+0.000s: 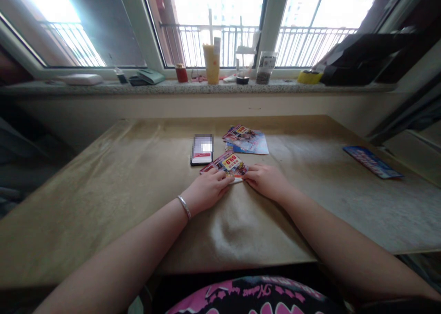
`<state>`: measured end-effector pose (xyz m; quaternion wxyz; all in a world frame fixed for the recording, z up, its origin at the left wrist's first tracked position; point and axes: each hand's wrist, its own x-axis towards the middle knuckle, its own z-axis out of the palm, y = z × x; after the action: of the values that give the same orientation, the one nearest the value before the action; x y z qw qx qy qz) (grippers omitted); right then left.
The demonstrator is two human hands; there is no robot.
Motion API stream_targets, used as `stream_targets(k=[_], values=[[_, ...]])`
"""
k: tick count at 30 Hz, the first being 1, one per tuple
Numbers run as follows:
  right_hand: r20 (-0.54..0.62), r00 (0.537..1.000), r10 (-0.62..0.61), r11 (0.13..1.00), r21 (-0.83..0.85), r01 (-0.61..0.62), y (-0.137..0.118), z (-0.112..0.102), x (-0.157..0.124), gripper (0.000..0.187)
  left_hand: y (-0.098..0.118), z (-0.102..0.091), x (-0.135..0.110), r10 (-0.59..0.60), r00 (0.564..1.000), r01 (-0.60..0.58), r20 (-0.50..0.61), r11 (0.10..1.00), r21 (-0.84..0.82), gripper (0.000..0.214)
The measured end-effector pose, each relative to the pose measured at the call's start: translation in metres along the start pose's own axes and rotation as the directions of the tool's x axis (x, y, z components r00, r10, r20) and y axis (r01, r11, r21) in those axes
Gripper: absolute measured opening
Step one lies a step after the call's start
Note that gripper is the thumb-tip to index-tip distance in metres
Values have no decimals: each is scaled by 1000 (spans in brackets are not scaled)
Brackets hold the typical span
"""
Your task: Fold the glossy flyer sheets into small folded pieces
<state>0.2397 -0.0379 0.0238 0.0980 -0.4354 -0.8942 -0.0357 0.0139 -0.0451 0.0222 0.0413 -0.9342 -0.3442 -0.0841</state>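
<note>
A colourful printed leaflet point(228, 161) lies on the table with large red digits on a pale yellow patch. My left hand point(211, 189), with a silver bracelet at the wrist, has its fingers closed over the leaflet's near left part. At the near right corner, my right hand point(265, 180) grips the same sheet with bent fingers. A white strip shows at the paper's near edge between the hands. Just beyond my left hand lies a phone point(202, 149), its screen lit and blurred. More leaflets point(253, 142) overlap in a small pile farther back.
A blue-and-red printed sheet point(372, 161) lies at the right of the cloth-covered table point(138, 176). Behind it, the stone windowsill point(138, 90) bears a yellow cup point(211, 64), a red jar point(181, 73), clear containers, and a black bag point(354, 64).
</note>
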Motion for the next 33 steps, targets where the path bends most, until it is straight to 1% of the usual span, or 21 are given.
stream_targets(k=[6,8,11,17,23,26,30,33], values=[[-41,999,-4,999,39,5,3,5,0,18,3,-2,-1,-9,1000,8,27,1000,17,34],[-48,999,-24,999,37,26,3,6,0,18,4,-1,-2,-11,999,11,38,1000,12,37],[-60,996,-66,997,36,68,2,8,1,20,4,0,-1,10,998,-10,56,1000,-5,39],[-84,989,-120,987,98,128,0,11,0,28,4,-5,0,44,996,-42,77,998,-36,42],[-99,982,-162,983,73,170,2,12,-1,25,1,-6,-2,60,996,-52,73,993,-103,42],[-110,975,-191,978,59,199,3,12,-1,24,0,-5,-2,69,995,-62,68,993,-104,43],[-124,962,-242,967,53,250,4,13,1,24,0,-6,-2,62,994,-53,91,993,-101,43],[-118,958,-262,962,43,268,4,12,1,23,0,-6,-3,67,993,-58,93,994,-96,43]])
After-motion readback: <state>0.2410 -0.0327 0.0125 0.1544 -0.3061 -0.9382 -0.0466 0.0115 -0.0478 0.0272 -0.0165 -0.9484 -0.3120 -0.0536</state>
